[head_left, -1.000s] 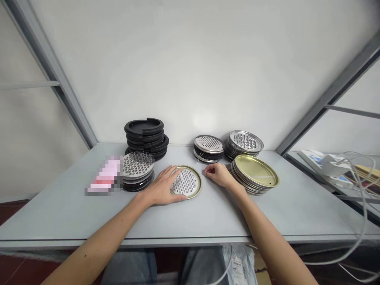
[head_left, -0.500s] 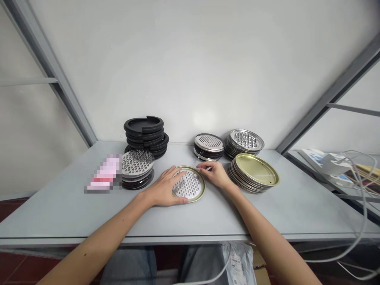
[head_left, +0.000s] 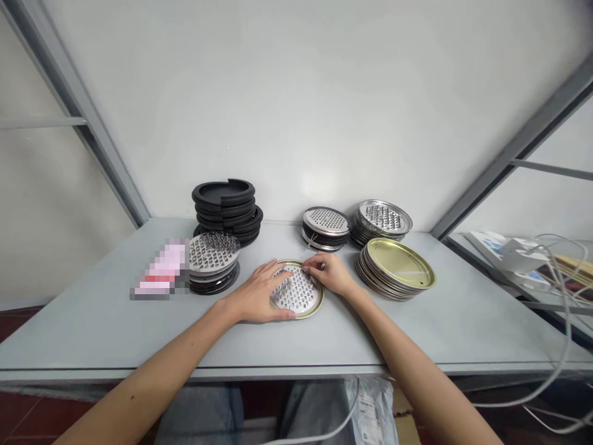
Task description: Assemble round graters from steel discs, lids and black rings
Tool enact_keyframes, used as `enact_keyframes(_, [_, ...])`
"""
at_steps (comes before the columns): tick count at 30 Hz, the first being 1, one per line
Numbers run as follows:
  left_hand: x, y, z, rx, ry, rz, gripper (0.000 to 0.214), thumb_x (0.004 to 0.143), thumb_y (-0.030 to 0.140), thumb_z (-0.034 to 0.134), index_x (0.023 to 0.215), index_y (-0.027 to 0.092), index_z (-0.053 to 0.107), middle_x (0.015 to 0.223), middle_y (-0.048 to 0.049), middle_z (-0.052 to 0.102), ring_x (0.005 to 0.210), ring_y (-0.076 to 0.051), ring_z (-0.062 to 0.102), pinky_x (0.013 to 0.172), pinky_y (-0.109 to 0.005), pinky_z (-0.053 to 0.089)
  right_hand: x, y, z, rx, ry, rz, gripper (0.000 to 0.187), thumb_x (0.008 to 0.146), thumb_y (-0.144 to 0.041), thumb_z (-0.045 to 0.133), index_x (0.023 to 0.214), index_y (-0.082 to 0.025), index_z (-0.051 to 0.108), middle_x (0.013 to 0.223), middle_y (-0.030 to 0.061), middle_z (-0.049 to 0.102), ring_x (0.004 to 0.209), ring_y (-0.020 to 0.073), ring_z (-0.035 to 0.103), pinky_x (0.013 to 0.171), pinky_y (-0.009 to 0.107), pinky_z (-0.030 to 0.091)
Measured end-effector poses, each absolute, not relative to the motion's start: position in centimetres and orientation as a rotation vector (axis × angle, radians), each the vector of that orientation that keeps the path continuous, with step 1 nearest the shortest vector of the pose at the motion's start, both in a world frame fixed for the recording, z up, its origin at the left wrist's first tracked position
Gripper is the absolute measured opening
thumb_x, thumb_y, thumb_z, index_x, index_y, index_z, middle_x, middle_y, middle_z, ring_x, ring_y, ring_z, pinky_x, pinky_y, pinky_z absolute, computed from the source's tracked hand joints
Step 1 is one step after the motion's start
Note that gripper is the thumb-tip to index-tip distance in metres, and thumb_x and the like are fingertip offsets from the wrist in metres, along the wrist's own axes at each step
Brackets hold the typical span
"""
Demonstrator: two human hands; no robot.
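**Fingers (head_left: 267,274) on a perforated disc, mid-surface**

The left hand (head_left: 256,298) lies flat and spread, its fingers released and resting on the near-left part of the perforated disc (head_left: 299,292). The right hand (head_left: 332,275) has its fingertips pinched on the disc's far rim. The disc sits inside a gold lid (head_left: 317,305), midway along the grey surface (head_left: 139,337) and nearer the front edge than the stacks. Just right of it stands a stack of gold lids (head_left: 398,264). Along the back edge stand black rubber rings (head_left: 225,209), a small stack of perforated discs (head_left: 325,224) and a stack of silver perforated plates (head_left: 382,220). Toward the left edge, another pile of perforated discs (head_left: 214,259) stands beside a blurred pink item (head_left: 160,277).
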State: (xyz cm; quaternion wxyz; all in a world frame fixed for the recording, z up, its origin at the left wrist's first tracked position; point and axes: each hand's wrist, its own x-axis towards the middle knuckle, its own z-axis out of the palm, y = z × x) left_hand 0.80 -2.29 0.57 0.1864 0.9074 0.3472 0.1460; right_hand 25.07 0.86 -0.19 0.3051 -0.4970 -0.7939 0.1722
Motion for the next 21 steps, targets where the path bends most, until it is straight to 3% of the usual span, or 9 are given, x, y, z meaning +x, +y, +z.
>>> enact_keyframes(12, [0.66, -2.17, 0.25, 2.572, 0.976, 0.423, 0.084, 0.07, 0.069, 0.062, 0.138, 0.023, 0.043, 0.148, -0.0098, 0.033, 0.141, -0.035, 0.018, 0.113, -0.048, 0.023, 25.4, 0.67, -0.13, -1.27, -2.233, 0.35, 0.014, 0.084, -0.023, 0.058, 0.088, -0.019, 0.071, 0.082, 0.0035, 0.065, 0.07, 0.0143, 0.057, 0.067, 0.026, 0.041])
enact_keyframes(21, [0.74, -2.22, 0.23, 2.573, 0.99, 0.407, 0.09, 0.071, 0.067, 0.062, 0.143, 0.023, 0.033, 0.15, -0.0111, 0.028, 0.141, -0.034, 0.017, 0.113, -0.048, 0.023, 25.34, 0.66, -0.38, -1.26, -2.271, 0.277, 0.011, 0.086, -0.023, 0.056, 0.088, -0.019, 0.066, 0.084, 0.0033, 0.063, 0.071, 0.0141, 0.056, 0.067, 0.026, 0.041])
